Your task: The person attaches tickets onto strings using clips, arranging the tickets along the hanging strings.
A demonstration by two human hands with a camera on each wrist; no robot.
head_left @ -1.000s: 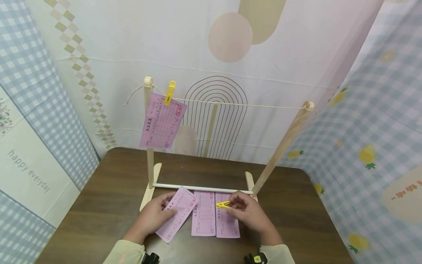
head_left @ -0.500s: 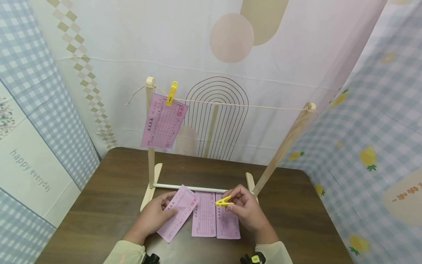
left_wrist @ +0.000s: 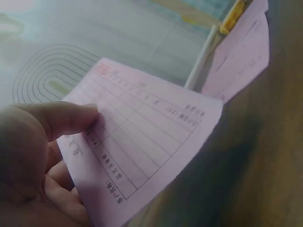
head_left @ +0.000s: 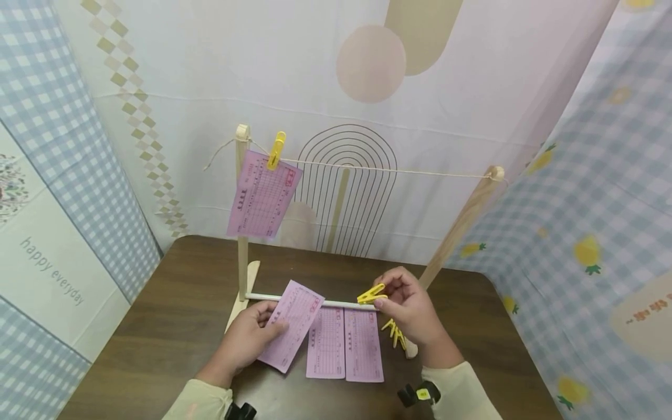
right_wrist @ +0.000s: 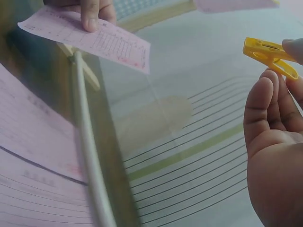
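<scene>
Right fingers (right_wrist: 258,106) are hovering, pinching a yellow clothespin (head_left: 371,293); to their left, left fingers (left_wrist: 73,114) are gripping a pink slip (left_wrist: 147,137).

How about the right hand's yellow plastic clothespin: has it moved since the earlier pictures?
Yes: in the head view, the clothespin has moved up and right, from below the thin white rod to just above it.

Here the brown table (head_left: 157,338) is topped by a wooden rack (head_left: 465,221); along its front two pink slips (head_left: 325,353) are laid, yellow clips (head_left: 397,335) strewn at its right foot (head_left: 412,349).
</scene>
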